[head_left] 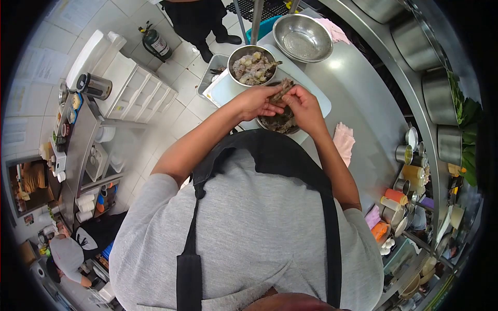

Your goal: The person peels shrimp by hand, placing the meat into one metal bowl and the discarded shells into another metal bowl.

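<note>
Between my two hands, above a bowl, is a grey-brown shrimp point(284, 90). My left hand point(259, 101) is closed on one side of it, its lower fingers curled. The fingers of my right hand point(306, 108) pinch the shrimp from the other side. Directly below, partly hidden by my hands and apron, a metal bowl holds dark unpeeled shrimp point(278, 123). Just beyond my left hand stands another metal bowl point(230, 70), filled with pale, peeled-looking shrimp point(252, 67). Both bowls rest on or by a white cutting board point(322, 101).
A perforated metal colander point(303, 37) sits at the far end of the steel table point(363, 98). A pink cloth point(343, 142) lies right of my right forearm. A grey tub point(205, 83) is at left. One person point(194, 20) stands beyond the table; another point(72, 254) is at lower left.
</note>
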Demonstrator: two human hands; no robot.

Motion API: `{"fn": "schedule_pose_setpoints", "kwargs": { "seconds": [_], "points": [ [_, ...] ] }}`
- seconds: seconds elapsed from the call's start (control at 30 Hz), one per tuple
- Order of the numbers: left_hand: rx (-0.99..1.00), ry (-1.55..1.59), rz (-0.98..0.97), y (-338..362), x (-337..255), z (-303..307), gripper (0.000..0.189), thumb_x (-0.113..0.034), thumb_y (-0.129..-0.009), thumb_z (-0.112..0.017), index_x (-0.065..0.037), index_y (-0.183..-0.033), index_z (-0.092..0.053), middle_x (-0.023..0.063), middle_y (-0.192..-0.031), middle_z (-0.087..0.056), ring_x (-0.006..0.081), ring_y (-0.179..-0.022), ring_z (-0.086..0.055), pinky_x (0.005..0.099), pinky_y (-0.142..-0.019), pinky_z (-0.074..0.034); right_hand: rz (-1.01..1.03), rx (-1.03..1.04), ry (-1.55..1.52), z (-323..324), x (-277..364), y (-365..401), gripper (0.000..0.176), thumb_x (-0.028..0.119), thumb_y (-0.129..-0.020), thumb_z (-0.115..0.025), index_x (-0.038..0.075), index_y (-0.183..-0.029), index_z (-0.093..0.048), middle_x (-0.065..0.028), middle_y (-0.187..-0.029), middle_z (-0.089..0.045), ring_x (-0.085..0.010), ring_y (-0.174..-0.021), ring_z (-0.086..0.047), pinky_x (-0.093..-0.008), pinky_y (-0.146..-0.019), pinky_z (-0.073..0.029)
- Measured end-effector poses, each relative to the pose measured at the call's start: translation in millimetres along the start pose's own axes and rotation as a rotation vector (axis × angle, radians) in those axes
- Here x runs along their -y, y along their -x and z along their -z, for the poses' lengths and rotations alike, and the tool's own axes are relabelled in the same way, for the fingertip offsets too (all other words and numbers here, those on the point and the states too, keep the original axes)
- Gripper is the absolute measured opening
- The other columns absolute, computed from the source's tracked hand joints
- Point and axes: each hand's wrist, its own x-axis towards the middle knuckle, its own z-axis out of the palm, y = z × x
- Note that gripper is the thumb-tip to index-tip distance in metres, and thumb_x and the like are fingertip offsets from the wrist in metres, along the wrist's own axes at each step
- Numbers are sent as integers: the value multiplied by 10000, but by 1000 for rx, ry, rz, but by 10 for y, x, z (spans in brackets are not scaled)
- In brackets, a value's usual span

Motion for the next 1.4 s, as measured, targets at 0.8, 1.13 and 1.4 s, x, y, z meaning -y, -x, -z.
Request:
{"fn": "schedule_pose_setpoints", "kwargs": {
  "seconds": [0.8, 1.13, 1.4],
  "points": [
    [85, -282, -353, 34, -406, -54, 293, -204, -1055, -618, -1, -1263, -650, 52, -1099, -721, 129, -988, -681, 297, -940, -534, 128, -122, 255, 480, 353, 104, 315, 149, -930, -739, 44, -1227, -718, -98, -1054, -748, -198, -987, -705, -335, -890, -544],
    [326, -1, -388, 6, -447, 20, 294, -190, -1057, -607, -21, -1297, -627, 56, -1116, -707, 147, -1012, -671, 333, -930, -542, -53, -94, -379, 280, 58, -60, 383, 120, -932, -756, 28, -1297, -688, -74, -1252, -722, -135, -1130, -655, -314, -985, -514],
    [-3, -672, -698, 64, -492, -103, 294, -203, -1063, -612, 13, -1259, -648, 16, -1061, -702, 87, -956, -653, 249, -886, -513, 132, -24, 432, 411, 474, -28, 292, 158, -900, -727, 63, -1176, -728, -135, -1070, -709, -337, -1026, -651, -393, -931, -517]
  ]
}}
